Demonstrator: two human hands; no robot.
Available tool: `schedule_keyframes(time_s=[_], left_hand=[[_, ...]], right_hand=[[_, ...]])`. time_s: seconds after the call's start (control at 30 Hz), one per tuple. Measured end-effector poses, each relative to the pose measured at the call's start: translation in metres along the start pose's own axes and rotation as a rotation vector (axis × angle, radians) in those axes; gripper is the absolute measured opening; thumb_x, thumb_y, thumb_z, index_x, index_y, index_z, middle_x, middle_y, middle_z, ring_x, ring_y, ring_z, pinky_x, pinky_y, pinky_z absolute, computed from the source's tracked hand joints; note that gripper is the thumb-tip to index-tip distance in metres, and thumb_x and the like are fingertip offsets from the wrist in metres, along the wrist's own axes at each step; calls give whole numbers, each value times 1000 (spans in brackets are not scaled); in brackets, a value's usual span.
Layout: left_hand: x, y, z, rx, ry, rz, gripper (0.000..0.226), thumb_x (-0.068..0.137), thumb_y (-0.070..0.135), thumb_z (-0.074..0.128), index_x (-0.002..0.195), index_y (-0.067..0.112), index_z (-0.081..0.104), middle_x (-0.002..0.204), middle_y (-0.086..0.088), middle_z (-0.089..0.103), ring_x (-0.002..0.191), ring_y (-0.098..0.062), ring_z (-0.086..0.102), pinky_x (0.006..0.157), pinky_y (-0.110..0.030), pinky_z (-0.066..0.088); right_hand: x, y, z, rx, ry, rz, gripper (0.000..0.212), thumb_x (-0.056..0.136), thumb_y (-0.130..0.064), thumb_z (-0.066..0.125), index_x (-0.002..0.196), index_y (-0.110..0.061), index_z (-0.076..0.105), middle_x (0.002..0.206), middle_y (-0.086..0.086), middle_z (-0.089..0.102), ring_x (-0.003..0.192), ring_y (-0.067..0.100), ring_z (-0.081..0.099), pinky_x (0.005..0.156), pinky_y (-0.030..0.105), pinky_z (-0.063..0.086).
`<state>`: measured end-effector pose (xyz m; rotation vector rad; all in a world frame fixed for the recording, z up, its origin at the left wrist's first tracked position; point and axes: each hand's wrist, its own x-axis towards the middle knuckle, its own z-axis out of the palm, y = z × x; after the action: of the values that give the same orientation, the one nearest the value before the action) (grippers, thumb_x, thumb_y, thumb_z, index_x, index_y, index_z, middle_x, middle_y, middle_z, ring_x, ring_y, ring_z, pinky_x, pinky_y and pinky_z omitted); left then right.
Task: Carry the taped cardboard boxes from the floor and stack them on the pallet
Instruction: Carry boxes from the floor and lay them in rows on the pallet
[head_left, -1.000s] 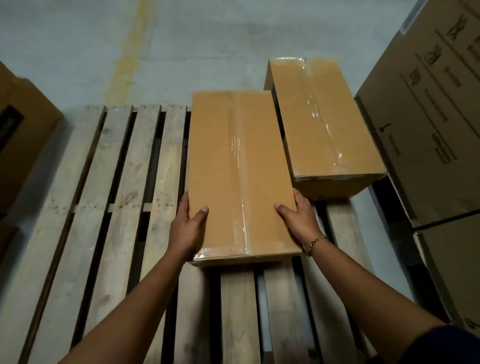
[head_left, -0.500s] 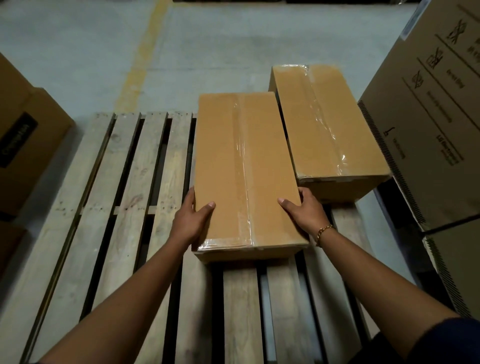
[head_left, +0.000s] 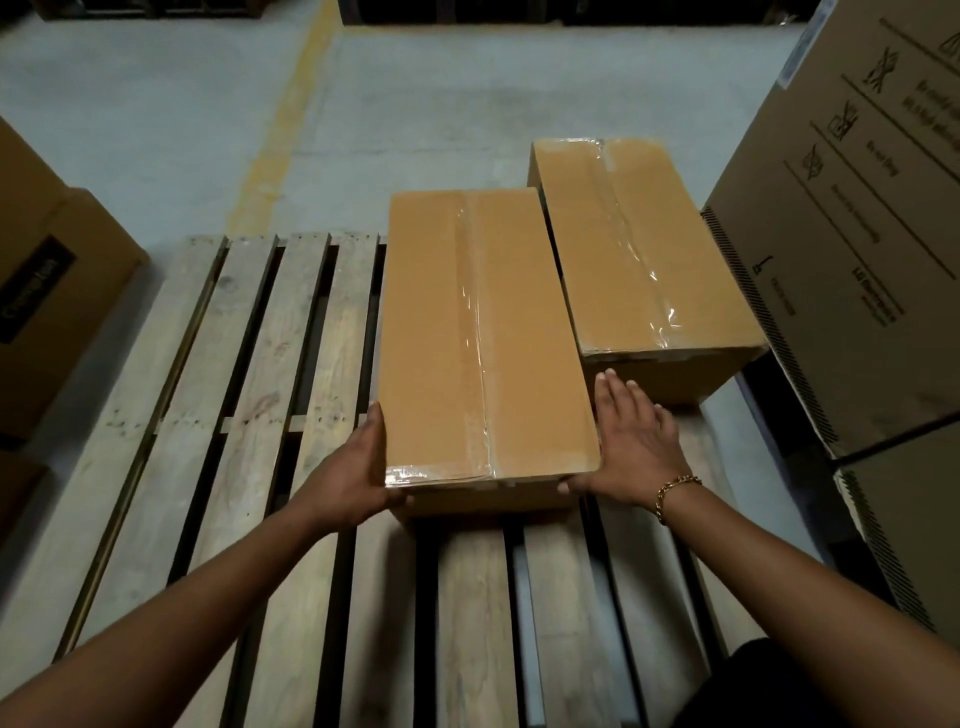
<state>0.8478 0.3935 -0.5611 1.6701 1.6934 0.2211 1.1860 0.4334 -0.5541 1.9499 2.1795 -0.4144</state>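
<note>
Right now my left hand (head_left: 353, 467) lies flat against the left side of the taped box (head_left: 483, 332) near its front corner, fingers straight along the cardboard. My right hand (head_left: 636, 447), fingers straight and spread, presses the opposite side. Between my palms, the box rests lengthwise on the slats of the pallet (head_left: 260, 389), right of middle. A second taped box (head_left: 639, 249) sits just beside it, further back on the right.

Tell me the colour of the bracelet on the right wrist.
Gold chain bracelet, clearest in head view.
</note>
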Motion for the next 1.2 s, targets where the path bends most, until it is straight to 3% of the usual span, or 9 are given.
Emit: schedule_keyframes(time_s=[0.4,0.53,0.7,0.8,0.87,0.97,1.03,1.2], left_hand=[[59,4,-9,-55,161,-14,107,81,21,84,160,30,12,149,-8,52,131,-31,53,107,-48,48],[78,4,-15,-23,202,-38,108,83,26,83,162,31,10,149,-9,53,130,-32,55,105,-48,49],[93,2,-17,49,310,-35,97,86,32,80,162,28,18,136,-12,62,107,-29,64,85,-38,53],[99,1,-15,37,366,-58,94,87,35,79,161,29,22,127,-12,67,97,-29,66,79,-38,55],[104,1,-14,28,381,-60,92,87,35,78,160,31,23,123,-12,69,94,-30,68,76,-40,58],[111,0,-16,49,399,-55,93,87,38,78,161,30,23,127,-13,68,100,-29,67,83,-41,57],[116,-3,-16,61,399,-49,93,87,39,78,161,27,22,130,-14,66,103,-29,67,86,-41,56],[123,-3,-17,52,389,-58,92,88,38,77,161,30,21,120,-15,69,93,-35,69,78,-42,59]], right_hand=[[52,1,-23,-18,84,50,143,59,-91,62,160,-19,-8,169,-3,-10,155,23,-4,123,52,13],[71,2,-29,-3,85,70,140,60,-93,60,161,-20,-5,169,-5,-8,155,21,-1,122,50,16],[85,2,-37,-25,134,37,120,66,-89,59,159,-25,18,169,-8,10,154,20,14,117,51,26],[90,3,-36,-68,222,27,100,68,-86,60,146,-28,40,162,-8,30,145,19,32,110,53,36],[94,5,-34,-88,284,14,82,68,-85,62,125,-28,52,147,-7,47,133,20,46,102,52,42],[100,5,-32,-86,352,8,69,67,-84,64,104,-27,53,120,-6,58,112,22,55,92,49,47],[102,4,-31,-93,367,9,68,68,-84,64,102,-26,53,118,-4,59,109,23,57,90,48,48],[105,1,-33,-103,388,12,61,70,-82,65,93,-27,49,113,-2,60,106,26,59,86,45,48]])
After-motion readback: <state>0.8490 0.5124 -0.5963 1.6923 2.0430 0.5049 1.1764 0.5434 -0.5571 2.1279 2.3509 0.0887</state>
